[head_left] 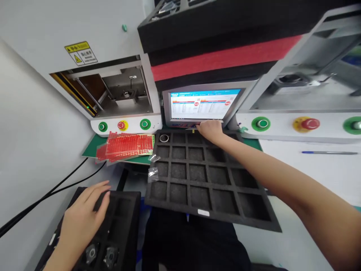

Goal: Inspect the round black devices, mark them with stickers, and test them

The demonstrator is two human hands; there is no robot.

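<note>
My right hand (210, 130) reaches forward over the far edge of a black foam tray (208, 177) with a grid of square pockets, its fingertips at the bottom edge of a monitor (203, 105); whether it holds anything small is not visible. One pocket at the tray's far left holds a metal ring (164, 138). My left hand (83, 218) lies flat, fingers spread, on a second black foam tray (124, 226) at the lower left, which holds two dark round metal parts (101, 256) near its front.
A sheet of red stickers (126, 146) lies on a green mat left of the tray. Two small clear bags (152, 169) sit at the tray's left edge. Machines with green and red buttons (122, 125) stand behind. A pen (328, 153) lies at right. Black cables (42, 195) run left.
</note>
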